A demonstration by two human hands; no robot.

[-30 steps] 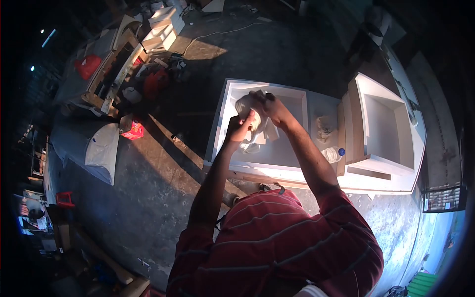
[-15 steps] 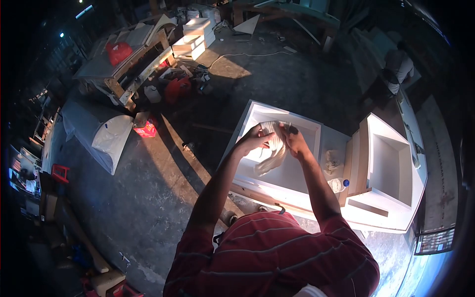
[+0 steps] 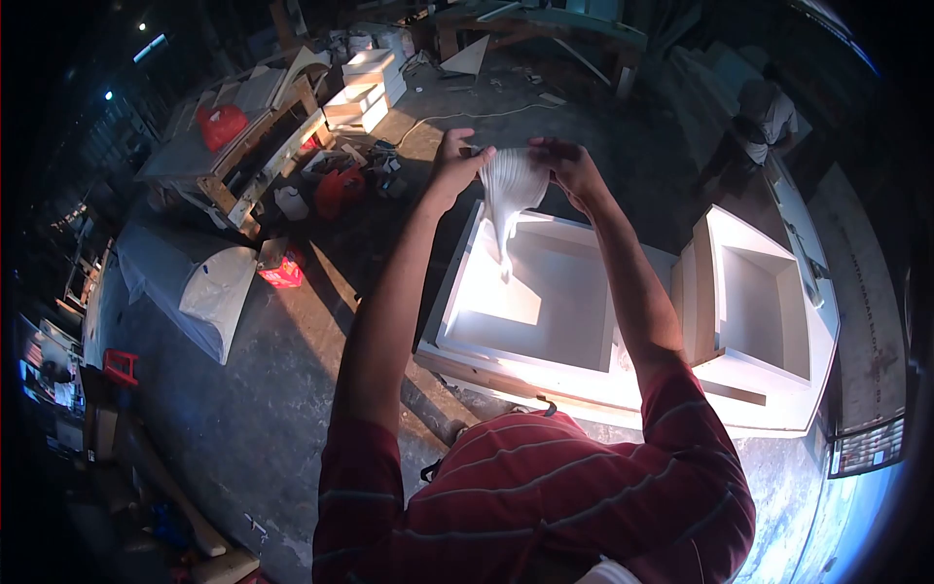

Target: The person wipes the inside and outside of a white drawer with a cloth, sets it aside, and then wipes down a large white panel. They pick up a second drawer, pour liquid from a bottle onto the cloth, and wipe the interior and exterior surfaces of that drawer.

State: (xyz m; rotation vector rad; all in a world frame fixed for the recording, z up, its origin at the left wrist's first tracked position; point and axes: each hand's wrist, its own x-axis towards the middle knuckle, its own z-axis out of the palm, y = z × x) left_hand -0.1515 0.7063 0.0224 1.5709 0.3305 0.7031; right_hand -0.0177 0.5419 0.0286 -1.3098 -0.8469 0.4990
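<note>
Between my hands hangs a white ribbed knit cloth (image 3: 513, 183), its upper edge stretched wide and its lower end tapering to a thin tip. My left hand (image 3: 457, 173) pinches the cloth's left corner between thumb and fingers. At the opposite corner my right hand (image 3: 574, 173) grips it the same way. Both are raised above the far side of a white open box (image 3: 482, 331) that looks like a drawer. The dangling tip hangs over the box's sunlit left part.
A second white open box (image 3: 715, 282) stands at right on a white panel (image 3: 778, 414). Farther right, a person (image 3: 764, 117) leans over a long board. To the left are a red carton (image 3: 280, 268), a plastic-covered piece (image 3: 219, 297) and a workbench (image 3: 185, 151).
Both hands have lifted the cloth up and away from the box's interior. The cloth, bunched and drooping before, is now spread wide at its top edge.
</note>
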